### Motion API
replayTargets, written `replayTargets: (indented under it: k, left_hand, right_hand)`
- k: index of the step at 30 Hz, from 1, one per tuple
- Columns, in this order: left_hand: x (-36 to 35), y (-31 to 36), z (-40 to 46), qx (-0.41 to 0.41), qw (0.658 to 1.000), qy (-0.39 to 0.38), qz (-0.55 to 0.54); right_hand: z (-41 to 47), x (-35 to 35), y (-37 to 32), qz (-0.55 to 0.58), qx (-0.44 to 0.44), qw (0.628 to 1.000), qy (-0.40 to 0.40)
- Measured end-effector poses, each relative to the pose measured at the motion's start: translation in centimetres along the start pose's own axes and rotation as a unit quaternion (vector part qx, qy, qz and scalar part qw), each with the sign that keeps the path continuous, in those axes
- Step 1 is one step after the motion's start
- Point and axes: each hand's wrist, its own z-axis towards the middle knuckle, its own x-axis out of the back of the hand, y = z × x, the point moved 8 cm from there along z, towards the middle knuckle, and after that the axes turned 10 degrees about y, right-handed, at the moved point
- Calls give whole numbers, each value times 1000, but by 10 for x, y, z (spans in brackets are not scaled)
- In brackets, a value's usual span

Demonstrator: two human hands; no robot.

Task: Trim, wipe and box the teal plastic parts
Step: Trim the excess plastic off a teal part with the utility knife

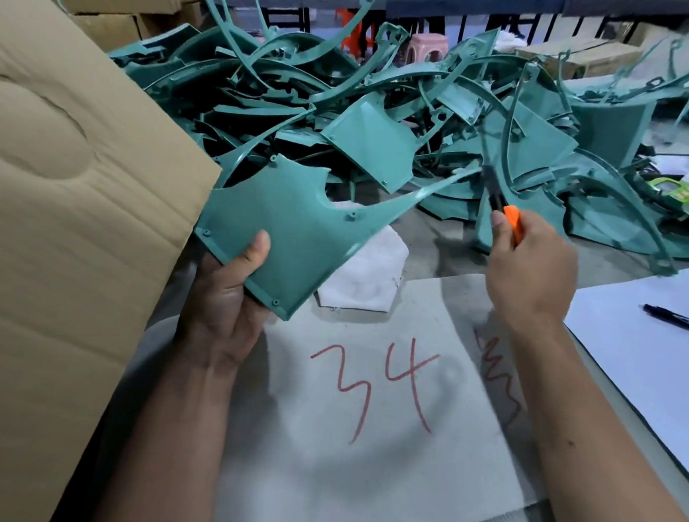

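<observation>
My left hand grips a flat teal plastic part by its lower left corner, thumb on its face. The part's long thin arm runs up to the right. My right hand holds an orange and black utility knife, its tip next to the end of that arm. Under the part lies a white cloth on the grey table. A large heap of teal parts fills the table behind.
A tall cardboard box flap stands at my left. A grey sheet marked 34 in red lies in front. At the right, a black pen rests on a white board. Stacked cartons stand at the far left.
</observation>
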Motion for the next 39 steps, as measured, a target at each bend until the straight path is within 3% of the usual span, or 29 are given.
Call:
replayTargets:
  k: [4,6,9,15,19,27,31,34,37,39]
  left_hand:
    - [-2,6,-3,-80,993,28,88]
    - [4,8,-2,-122,978,49,162]
    - [6,11,3,-129,976,51,169]
    - [-7,21,5,-250,938,-3,239]
    - [-15,29,-9,-312,905,-52,283]
    - [-23,28,-14,-341,865,-109,351]
    - [-24,31,-16,-344,863,-129,346]
    - [-25,32,-17,-349,860,-135,347]
    - [-27,31,-16,-357,850,-138,362]
    - [-26,31,-15,-361,847,-133,367]
  right_hand:
    - [-4,10,-11,125,-6,991,38]
    - [-11,10,-30,183,52,982,13]
    - [-23,3,-51,203,126,970,-42]
    - [-49,-22,-72,127,228,951,-164]
    - [-56,-24,-77,38,273,950,-150]
    - [-49,-29,-64,-46,227,961,-148]
    - [-34,-29,-44,-68,151,976,-139]
    - [-22,-20,-31,-88,102,987,-87]
    - [-23,-9,-39,-68,119,990,-35]
    - [-35,-11,-55,-28,177,982,-54]
